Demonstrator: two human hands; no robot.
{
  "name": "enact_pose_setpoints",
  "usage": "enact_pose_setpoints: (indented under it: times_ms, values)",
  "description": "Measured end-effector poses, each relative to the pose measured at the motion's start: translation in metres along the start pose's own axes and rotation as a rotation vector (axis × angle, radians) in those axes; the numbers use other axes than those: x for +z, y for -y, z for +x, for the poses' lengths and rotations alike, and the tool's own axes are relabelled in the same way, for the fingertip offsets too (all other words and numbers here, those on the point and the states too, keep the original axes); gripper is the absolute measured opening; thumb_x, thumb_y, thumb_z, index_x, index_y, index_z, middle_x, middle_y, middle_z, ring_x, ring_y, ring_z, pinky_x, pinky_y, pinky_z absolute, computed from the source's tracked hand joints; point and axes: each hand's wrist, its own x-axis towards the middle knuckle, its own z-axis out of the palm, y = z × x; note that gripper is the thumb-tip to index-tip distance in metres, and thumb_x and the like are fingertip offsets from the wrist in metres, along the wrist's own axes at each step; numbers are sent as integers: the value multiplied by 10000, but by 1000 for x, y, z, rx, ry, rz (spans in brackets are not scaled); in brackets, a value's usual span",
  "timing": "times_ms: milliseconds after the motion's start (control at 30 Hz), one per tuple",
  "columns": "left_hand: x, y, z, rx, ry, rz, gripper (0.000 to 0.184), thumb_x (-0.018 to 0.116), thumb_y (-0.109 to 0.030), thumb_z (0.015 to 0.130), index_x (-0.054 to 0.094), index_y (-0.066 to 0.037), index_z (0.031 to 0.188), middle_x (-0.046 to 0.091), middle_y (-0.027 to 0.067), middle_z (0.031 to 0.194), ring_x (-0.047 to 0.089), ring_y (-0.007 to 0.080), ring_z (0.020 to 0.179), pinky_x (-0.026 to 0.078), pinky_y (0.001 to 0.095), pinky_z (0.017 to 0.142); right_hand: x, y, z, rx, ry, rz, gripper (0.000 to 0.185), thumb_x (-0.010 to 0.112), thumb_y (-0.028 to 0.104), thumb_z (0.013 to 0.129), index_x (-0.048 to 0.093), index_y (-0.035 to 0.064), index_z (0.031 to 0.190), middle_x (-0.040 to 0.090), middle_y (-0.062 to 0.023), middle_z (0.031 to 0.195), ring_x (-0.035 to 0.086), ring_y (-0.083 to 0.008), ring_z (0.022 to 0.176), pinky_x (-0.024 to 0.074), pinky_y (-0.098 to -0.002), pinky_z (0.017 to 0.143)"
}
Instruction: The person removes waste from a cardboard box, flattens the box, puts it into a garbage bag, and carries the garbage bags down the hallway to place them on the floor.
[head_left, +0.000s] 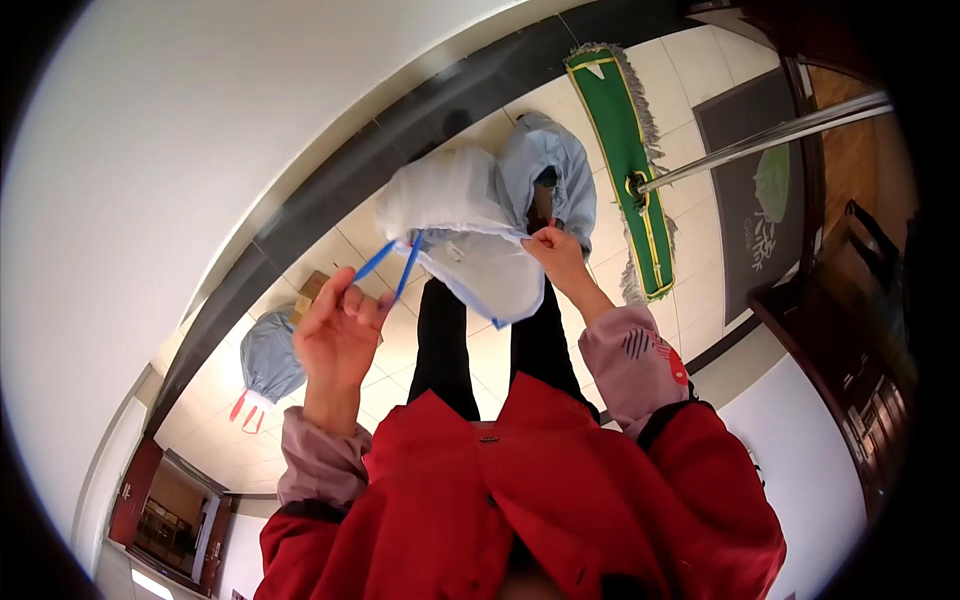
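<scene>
From where I stand, the left hand has a blue plastic drawstring looped taut over its raised, partly curled fingers; the right hand pinches the rim of the translucent white plastic bag, thumb against fingers; neither hand is empty. The bag hangs between the hands, in front of the black-trousered legs, its blue-edged mouth slack and sagging toward the wearer.

To do this well, I'd say, draw the blue loop steadily rather than with a jerk, since such thin film could tear where the strip comes out of the hem; let the right fingers hold the rim firmly as a counter-pull, so that the mouth gathers evenly; keep the bag upright meanwhile, lest whatever is inside slip out; a slack fold would be worth smoothing before drawing harder.

Just beyond the right hand sits a blue-grey plastic bag, its mouth gaping on something dark that I can't make out; farther right lies a flat green mop head with grey fringe; past the left hand, a blue-grey bag with red drawstrings rests on the pale tiled floor, beside a small brown cardboard box.
</scene>
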Motion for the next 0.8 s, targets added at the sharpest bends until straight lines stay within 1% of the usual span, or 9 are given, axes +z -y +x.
enact_pose_setpoints:
  times_ms: [100,233,333,400,533,567,667,767,800]
  values:
    - [-5,-4,2,-3,-86,-44,327,386,-148,830,495,19,1089,487,54,765,484,178,683,380,382,837,-2,-21,-14,-138,-86,-135,450,639,333,691,539,-17,956,561,-135,754,528,-221,666,411,-300,607]
    - [6,-1,8,-1,-104,-36,333,397,-147,825,478,21,1101,504,67,795,491,191,725,390,384,842,-8,-30,-46,107,21,-274,544,615,440,687,545,-34,945,547,-135,723,511,-217,664,405,-301,587]
    - [8,5,13,-6,-66,-69,360,386,-111,808,450,45,1125,485,85,850,494,212,788,380,381,866,17,-60,-49,207,256,-156,601,485,550,736,561,-11,940,552,-232,956,495,-315,981,339,-329,866]
    - [14,10,16,6,-127,-75,365,391,-98,795,448,46,1125,482,83,845,494,214,788,367,391,888,32,-47,-51,341,313,-185,502,502,458,789,562,19,1025,569,-106,1006,479,-175,1005,325,-264,884]
    - [9,21,23,-31,-36,76,417,421,11,715,441,47,1129,519,119,937,493,277,973,315,426,954,58,-47,-48,325,151,-220,551,422,481,761,590,-42,811,572,-255,820,542,-367,865,404,-369,782]
    - [1,25,27,-57,-3,74,459,411,84,678,436,45,1135,521,139,998,448,297,1065,283,445,978,61,-45,-48,243,76,-100,467,457,389,757,577,-57,820,575,-236,722,571,-355,740,428,-386,670]
    - [-17,42,33,37,-135,643,446,433,153,689,495,1,1103,561,118,979,526,274,975,423,305,812,51,-25,-46,317,71,17,405,483,336,768,580,-56,793,580,-200,704,570,-282,699,410,-345,650]
    - [-31,30,41,578,-32,1824,330,464,94,739,521,-1,1050,580,151,925,569,282,884,450,317,760,37,-19,-43,392,99,81,391,482,329,774,583,-47,803,582,-149,694,549,-217,687,400,-310,647]
    - [-34,23,47,732,-53,1924,263,478,55,755,542,-16,1000,582,156,888,581,278,819,467,333,663,35,-19,-43,374,88,95,388,482,328,775,582,-45,808,581,-139,698,543,-204,690,398,-302,647]
